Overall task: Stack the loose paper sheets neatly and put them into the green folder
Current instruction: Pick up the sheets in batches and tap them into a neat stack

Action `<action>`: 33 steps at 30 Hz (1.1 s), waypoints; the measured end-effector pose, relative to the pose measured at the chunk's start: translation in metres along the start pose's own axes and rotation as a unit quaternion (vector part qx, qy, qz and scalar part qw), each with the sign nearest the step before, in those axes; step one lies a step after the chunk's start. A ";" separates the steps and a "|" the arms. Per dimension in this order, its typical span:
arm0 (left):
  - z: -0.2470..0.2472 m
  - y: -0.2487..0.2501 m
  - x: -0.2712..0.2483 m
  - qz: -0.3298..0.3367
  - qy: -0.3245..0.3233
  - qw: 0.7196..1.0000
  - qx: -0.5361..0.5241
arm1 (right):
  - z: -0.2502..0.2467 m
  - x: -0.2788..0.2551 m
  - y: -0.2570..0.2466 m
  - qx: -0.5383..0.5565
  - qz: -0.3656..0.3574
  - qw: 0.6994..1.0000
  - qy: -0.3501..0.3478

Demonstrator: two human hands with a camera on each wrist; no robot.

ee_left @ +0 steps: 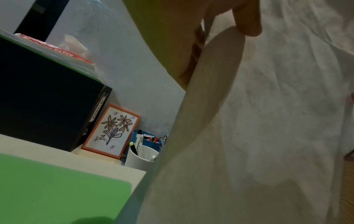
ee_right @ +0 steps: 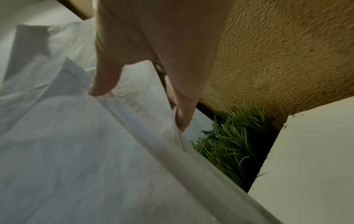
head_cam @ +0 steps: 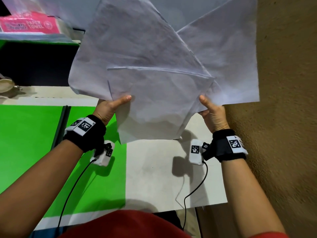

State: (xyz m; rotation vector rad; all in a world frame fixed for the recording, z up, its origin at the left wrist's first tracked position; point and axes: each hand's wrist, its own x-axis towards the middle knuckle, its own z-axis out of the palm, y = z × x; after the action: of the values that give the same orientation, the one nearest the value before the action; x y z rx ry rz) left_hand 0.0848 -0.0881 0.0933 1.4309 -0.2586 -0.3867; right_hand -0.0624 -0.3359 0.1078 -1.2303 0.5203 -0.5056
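Crumpled white sheets (head_cam: 145, 66), fanned | both hands pinch | green folder (head_cam: 30, 143) flat

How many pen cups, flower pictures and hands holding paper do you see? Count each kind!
Pen cups: 2, the blue cup and the white cup
Flower picture: 1
Hands holding the paper sheets: 2, the left hand and the right hand
Total: 5

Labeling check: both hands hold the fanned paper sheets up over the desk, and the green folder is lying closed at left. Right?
Not closed: the head view shows the green folder lying open. Both the left hand and right hand do hold the fanned paper sheets.
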 end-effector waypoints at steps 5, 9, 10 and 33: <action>0.003 -0.006 0.005 0.005 0.050 0.998 0.038 | -0.004 0.000 -0.007 0.058 -0.021 0.998 -0.007; 0.001 -0.007 0.004 -0.012 0.042 0.998 0.046 | -0.022 0.004 -0.013 0.115 -0.063 0.988 0.081; 0.000 -0.008 0.004 -0.013 0.035 0.998 0.040 | -0.024 0.004 -0.013 0.101 -0.073 0.988 0.086; 0.001 -0.019 0.002 0.052 0.042 0.997 0.032 | 0.000 -0.012 0.001 -0.436 -0.360 0.815 0.129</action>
State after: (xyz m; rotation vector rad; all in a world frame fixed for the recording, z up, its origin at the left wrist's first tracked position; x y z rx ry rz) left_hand 0.0847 -0.0916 0.0748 1.4865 -0.2780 -0.2352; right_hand -0.0718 -0.3284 0.1078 -2.2939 0.5167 -1.1666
